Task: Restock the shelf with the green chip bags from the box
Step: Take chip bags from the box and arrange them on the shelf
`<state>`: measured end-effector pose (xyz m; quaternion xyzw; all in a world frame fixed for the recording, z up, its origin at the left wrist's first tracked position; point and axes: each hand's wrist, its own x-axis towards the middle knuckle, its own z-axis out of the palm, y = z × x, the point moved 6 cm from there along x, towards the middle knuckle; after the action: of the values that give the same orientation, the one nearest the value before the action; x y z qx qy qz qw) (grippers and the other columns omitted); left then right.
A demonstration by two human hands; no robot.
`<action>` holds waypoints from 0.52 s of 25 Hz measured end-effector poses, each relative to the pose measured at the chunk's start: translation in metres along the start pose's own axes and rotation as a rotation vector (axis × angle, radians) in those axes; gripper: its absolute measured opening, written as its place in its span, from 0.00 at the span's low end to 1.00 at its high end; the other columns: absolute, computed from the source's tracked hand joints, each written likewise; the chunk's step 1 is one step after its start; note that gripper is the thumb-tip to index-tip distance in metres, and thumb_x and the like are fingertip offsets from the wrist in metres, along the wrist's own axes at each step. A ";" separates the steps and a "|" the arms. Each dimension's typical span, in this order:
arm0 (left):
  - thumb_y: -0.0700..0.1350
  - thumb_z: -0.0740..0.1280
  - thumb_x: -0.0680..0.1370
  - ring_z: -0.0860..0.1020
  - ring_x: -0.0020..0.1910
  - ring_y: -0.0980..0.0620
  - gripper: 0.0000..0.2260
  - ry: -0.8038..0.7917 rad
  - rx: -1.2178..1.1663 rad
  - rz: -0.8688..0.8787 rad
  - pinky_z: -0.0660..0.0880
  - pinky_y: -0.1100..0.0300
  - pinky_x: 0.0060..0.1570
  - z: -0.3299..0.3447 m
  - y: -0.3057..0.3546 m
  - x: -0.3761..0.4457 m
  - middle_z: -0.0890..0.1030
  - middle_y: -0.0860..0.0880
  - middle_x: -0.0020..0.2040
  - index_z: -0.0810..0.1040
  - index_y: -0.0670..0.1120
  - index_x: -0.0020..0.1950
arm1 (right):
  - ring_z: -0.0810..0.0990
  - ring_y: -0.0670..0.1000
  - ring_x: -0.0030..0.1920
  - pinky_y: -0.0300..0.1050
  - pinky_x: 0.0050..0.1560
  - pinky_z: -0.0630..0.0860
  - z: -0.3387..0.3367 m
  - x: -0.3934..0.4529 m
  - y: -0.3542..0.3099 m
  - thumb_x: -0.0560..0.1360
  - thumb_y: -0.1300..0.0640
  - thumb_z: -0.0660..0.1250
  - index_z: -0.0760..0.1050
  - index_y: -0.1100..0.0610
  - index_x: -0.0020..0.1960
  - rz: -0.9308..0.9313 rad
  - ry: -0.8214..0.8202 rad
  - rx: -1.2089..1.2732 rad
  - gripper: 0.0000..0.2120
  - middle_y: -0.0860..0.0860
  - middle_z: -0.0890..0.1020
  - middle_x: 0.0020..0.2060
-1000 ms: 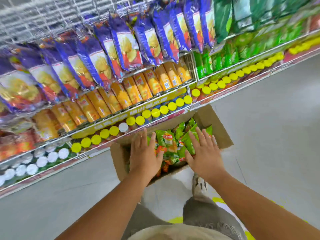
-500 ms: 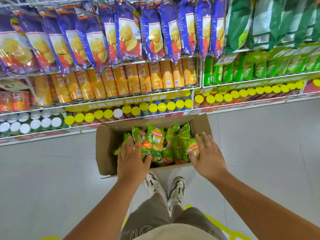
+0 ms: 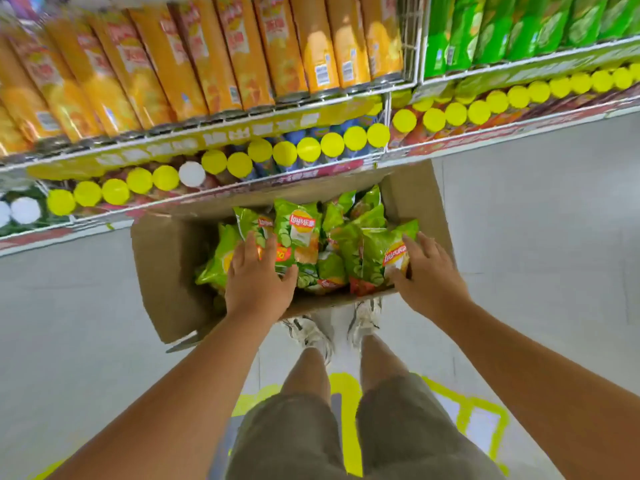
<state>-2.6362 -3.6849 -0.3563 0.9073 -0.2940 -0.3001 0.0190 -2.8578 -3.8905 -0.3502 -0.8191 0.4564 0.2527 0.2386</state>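
**Around the aisle**

Orange chip canisters (image 3: 214, 53) stand in a row across the upper left of the frame, green canisters (image 3: 519, 26) at upper right. Below them runs a line of yellow lids (image 3: 308, 148) — a few white lids (image 3: 191, 173) among them. Pale floor (image 3: 536, 237) fills both sides — yellow floor markings (image 3: 464, 407) at lower centre, beneath white sneakers (image 3: 311, 332) and grey-green shorts (image 3: 398, 431).

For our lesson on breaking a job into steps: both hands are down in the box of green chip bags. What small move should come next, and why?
Probably close each hand on a bag. The left hand lies spread on the green chip bags in the box; the right hand has its fingers draped over the rightmost bag, but neither bag is lifted yet.
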 end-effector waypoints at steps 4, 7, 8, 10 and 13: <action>0.66 0.57 0.80 0.49 0.81 0.42 0.33 -0.076 -0.040 -0.088 0.58 0.41 0.76 0.049 -0.007 0.045 0.49 0.46 0.83 0.53 0.56 0.82 | 0.64 0.61 0.75 0.59 0.71 0.66 0.040 0.055 0.038 0.77 0.42 0.63 0.55 0.50 0.80 0.116 -0.067 0.053 0.35 0.56 0.64 0.77; 0.66 0.58 0.79 0.51 0.80 0.41 0.34 -0.095 -0.046 -0.121 0.59 0.42 0.76 0.079 -0.007 0.083 0.51 0.46 0.82 0.54 0.54 0.82 | 0.71 0.62 0.70 0.57 0.59 0.72 0.065 0.096 0.066 0.76 0.43 0.65 0.57 0.50 0.78 0.215 -0.159 0.095 0.34 0.58 0.70 0.71; 0.66 0.58 0.79 0.52 0.80 0.41 0.35 -0.097 -0.051 -0.132 0.58 0.42 0.76 0.088 -0.009 0.096 0.52 0.46 0.82 0.54 0.54 0.82 | 0.74 0.61 0.66 0.53 0.53 0.73 0.075 0.111 0.077 0.75 0.42 0.66 0.61 0.49 0.75 0.240 -0.166 0.144 0.32 0.57 0.73 0.67; 0.66 0.59 0.79 0.55 0.80 0.40 0.36 -0.103 -0.097 -0.158 0.59 0.42 0.76 0.106 -0.011 0.122 0.54 0.45 0.82 0.53 0.53 0.82 | 0.80 0.59 0.57 0.49 0.46 0.75 0.097 0.140 0.101 0.69 0.37 0.65 0.69 0.46 0.67 0.283 -0.177 0.242 0.29 0.53 0.80 0.57; 0.66 0.60 0.79 0.60 0.78 0.41 0.36 -0.116 -0.205 -0.208 0.64 0.42 0.73 0.129 -0.013 0.152 0.57 0.45 0.81 0.54 0.52 0.82 | 0.83 0.54 0.53 0.52 0.49 0.82 0.142 0.181 0.139 0.62 0.29 0.72 0.72 0.47 0.64 0.255 -0.224 0.393 0.37 0.48 0.83 0.52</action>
<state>-2.6029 -3.7386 -0.5460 0.9073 -0.1670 -0.3806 0.0634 -2.9235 -3.9809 -0.5941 -0.6596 0.5671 0.2766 0.4083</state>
